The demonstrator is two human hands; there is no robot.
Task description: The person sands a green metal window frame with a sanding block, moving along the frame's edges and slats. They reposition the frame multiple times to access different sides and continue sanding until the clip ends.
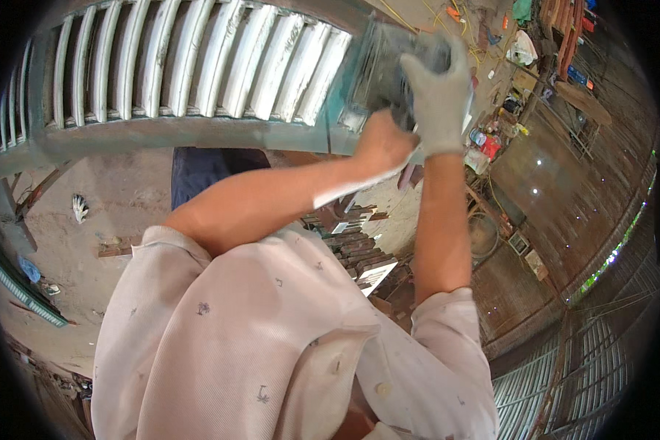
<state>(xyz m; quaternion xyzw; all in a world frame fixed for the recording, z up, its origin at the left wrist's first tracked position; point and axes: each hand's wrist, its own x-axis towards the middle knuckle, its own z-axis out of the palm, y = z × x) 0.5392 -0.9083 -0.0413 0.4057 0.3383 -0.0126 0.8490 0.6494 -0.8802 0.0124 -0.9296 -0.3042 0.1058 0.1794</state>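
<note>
A slatted shutter panel (198, 62) with pale, scuffed louvres and a green frame stretches across the top of the head view. At its right end is a dark hand-held tool (390, 70), smeared by motion, so its exact kind is unclear. My bare left hand (385, 141) is closed at the tool's near end, its fingers partly hidden. Just to the right and farther up, my right hand (441, 99), in a pale work glove, curls its thumb and fingers around the tool's dark body. The tool overlaps the panel's right end; contact between them cannot be made out.
Stacked dark wooden strips (356, 246) lie below my forearms. A glove (79, 208) is on the floor at left, near a green slatted piece (23, 286). Yellow cord, rags and containers, including a red one (490, 147), clutter the right side by a corrugated sheet (557, 172).
</note>
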